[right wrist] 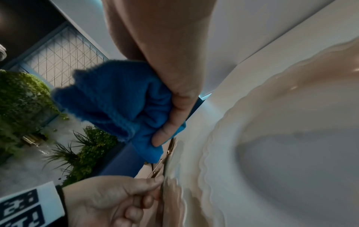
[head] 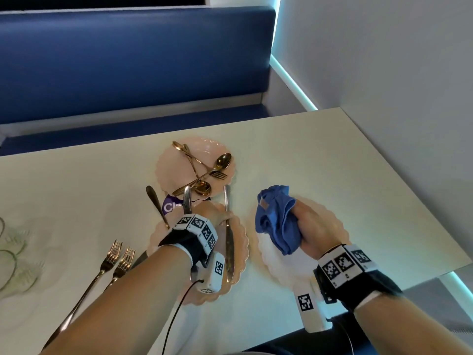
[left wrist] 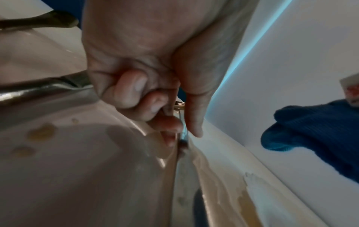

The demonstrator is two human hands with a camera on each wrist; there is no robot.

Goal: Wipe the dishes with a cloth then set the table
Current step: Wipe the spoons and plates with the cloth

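Observation:
My left hand (head: pixel 225 217) pinches a long table knife (head: pixel 229 252) by its handle, over a pink scalloped plate (head: pixel 240 242) near the table's front. In the left wrist view the curled fingers (left wrist: pixel 136 87) and thumb close on the knife (left wrist: pixel 183 147), and the plate (left wrist: pixel 77 169) shows yellowish spots. My right hand (head: pixel 303 224) grips a bunched blue cloth (head: pixel 276 219) above a second pink plate (head: pixel 330 226). The right wrist view shows the cloth (right wrist: pixel 116 98) under the thumb and that plate (right wrist: pixel 291 153) bare.
A third pink plate (head: pixel 166 162) farther back carries several gold spoons and forks (head: pixel 204 170). Two forks (head: pixel 115 262) lie at the left, with clear glasses (head: pixel 12 254) at the table's left edge. A spoon (head: pixel 156 203) and another handle (head: pixel 186 198) lie by a purple label (head: pixel 169 207). A blue bench (head: pixel 128 60) runs behind.

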